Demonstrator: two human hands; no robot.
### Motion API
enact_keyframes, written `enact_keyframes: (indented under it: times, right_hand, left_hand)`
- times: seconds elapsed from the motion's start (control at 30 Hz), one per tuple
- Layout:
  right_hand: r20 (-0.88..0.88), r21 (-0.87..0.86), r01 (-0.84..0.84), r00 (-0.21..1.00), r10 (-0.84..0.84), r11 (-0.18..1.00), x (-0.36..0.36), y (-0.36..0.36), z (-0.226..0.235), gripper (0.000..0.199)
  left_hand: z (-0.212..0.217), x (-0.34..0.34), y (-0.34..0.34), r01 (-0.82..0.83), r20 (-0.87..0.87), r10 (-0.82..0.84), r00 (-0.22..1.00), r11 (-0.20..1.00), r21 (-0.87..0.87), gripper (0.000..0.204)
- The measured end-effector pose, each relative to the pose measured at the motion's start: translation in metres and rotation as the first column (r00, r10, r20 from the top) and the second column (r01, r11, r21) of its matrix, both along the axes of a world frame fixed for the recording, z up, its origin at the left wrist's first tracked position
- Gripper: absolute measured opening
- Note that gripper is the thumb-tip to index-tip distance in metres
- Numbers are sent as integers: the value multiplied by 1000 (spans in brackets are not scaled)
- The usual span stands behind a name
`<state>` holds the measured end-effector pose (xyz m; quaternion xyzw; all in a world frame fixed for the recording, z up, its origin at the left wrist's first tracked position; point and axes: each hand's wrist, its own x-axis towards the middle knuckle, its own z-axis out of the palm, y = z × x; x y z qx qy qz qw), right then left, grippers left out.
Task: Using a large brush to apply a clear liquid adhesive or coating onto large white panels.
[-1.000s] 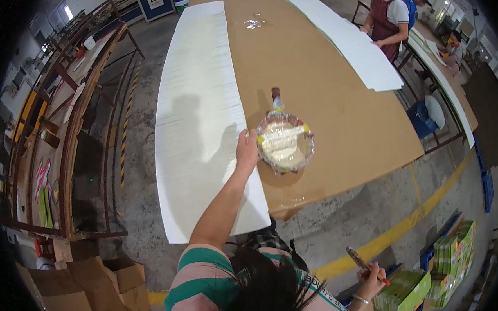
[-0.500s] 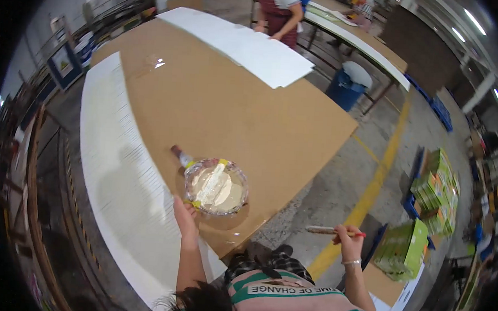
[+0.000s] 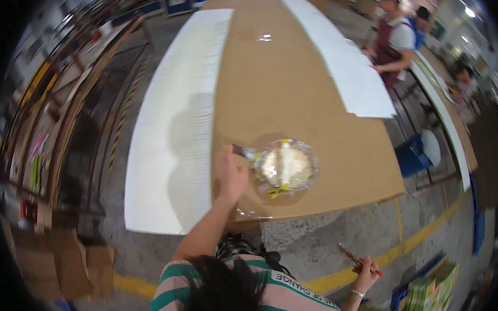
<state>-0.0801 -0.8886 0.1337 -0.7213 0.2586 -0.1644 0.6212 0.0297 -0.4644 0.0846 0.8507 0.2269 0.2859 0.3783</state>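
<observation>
My left hand point(image 3: 232, 176) reaches over the brown board beside the white sheets point(image 3: 172, 123), its fingers stretched forward and thumb apart, somewhat blurred. Just past its fingertips lies a dark-ended, handle-like object point(image 3: 241, 150), whose kind I cannot make out. A round bowl wrapped in clear plastic point(image 3: 315, 159) stands to the right of that hand and holds pale cream paste point(image 3: 300, 168). Across its top runs a paste-coated strip with yellow at both ends. Out to the right, past the table's edge, my right hand point(image 3: 364, 273) grips a brush point(image 3: 349, 253) with a red-tipped handle.
The brown board point(image 3: 275, 89) covers the table. More white sheets point(image 3: 344, 65) lie along its far right side, where a person in a dark red apron point(image 3: 389, 44) works. A blue bin point(image 3: 412, 155) stands beyond the right corner. Green boxes point(image 3: 430, 294) are stacked lower right.
The view has turned, shifting the table. My left hand has moved forward from beside the bowl's near side to the dark-ended object. My right hand still holds the brush, now lower in view.
</observation>
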Motion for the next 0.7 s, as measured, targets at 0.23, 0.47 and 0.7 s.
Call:
enact_keyframes:
  times: [0.23, 0.47, 0.7]
  right_hand:
    - [31, 155, 24, 999, -29, 988, -2, -15, -12, 19]
    - [-37, 217, 174, 985, -170, 961, -31, -51, -16, 25]
    - [-19, 198, 227, 974, -228, 954, -31, -88, -20, 26]
  left_hand:
    - [-26, 33, 48, 328, -497, -35, 867, 791, 517, 65]
    - [-15, 23, 6, 539, -809, -197, 553, 826, 167, 43]
    - [-25, 25, -47, -169, -351, -632, 691, 331, -928, 19]
